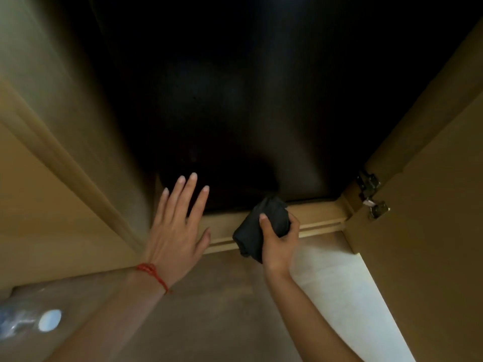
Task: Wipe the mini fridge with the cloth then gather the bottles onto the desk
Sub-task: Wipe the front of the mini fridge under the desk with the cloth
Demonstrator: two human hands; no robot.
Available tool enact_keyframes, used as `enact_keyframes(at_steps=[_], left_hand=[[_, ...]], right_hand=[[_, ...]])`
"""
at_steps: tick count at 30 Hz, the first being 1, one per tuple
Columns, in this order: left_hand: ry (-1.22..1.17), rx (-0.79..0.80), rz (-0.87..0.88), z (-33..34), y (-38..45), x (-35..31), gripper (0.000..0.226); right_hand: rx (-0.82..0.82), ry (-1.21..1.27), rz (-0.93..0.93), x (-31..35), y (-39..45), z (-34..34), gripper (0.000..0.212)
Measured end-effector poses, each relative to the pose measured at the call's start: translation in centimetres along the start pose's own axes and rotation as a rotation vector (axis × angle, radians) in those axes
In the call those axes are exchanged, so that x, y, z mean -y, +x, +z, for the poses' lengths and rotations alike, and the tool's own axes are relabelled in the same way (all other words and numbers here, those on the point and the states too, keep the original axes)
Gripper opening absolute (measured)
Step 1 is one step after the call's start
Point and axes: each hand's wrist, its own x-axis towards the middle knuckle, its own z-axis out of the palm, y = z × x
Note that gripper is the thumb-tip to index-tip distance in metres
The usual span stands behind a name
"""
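Observation:
The black mini fridge (235,105) fills the dark middle of the view, set inside a wooden cabinet. My left hand (177,228) is flat with fingers spread, its fingertips over the fridge's lower front and its palm over the cabinet's bottom ledge (321,215). A red thread circles that wrist. My right hand (279,244) grips a folded black cloth (258,226) at the ledge, just below the fridge's bottom edge. A clear plastic bottle (28,322) with a white cap lies blurred at the bottom left on the floor.
The cabinet's left frame (65,158) stands close beside my left hand. An open cabinet door (431,205) with two metal hinges (371,194) hangs at the right. Brown floor and a pale tiled strip (352,283) lie below.

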Motion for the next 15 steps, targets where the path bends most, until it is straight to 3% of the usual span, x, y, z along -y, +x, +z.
enact_keyframes(at_steps=[9,15], left_hand=[[-0.118,0.273,-0.069,3.4,-7.7,-5.2,0.063],[-0.128,0.42,-0.053,-1.7,-9.6,-6.6,0.063]], right_hand=[[0.039,-0.094,0.105,-1.6,-2.1,-7.0,0.036],[0.023,-0.206,0.159,1.4,-5.5,-11.8,0.036]])
